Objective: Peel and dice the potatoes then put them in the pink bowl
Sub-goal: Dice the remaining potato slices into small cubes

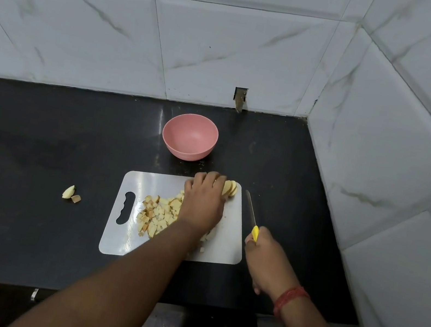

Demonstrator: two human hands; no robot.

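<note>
Mid-task: diced potato pile on cutting board, pink bowl empty beyond it. Left hand curled over potato slices; right hand grips knife, lifted aside. Dicing, transfer remain.

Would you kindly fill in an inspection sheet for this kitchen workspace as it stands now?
Surface: black stone counter, smudged.
Job's things: white plastic cutting board carrying diced potato pieces and sliced potato; empty pink bowl behind it.
Clutter: two potato scraps left of the board.
Grips: left hand holds the slices; right hand grips a yellow-handled knife.
Cables: nothing seen.
Surroundings: white marbled wall tiles, small wall opening.
</note>
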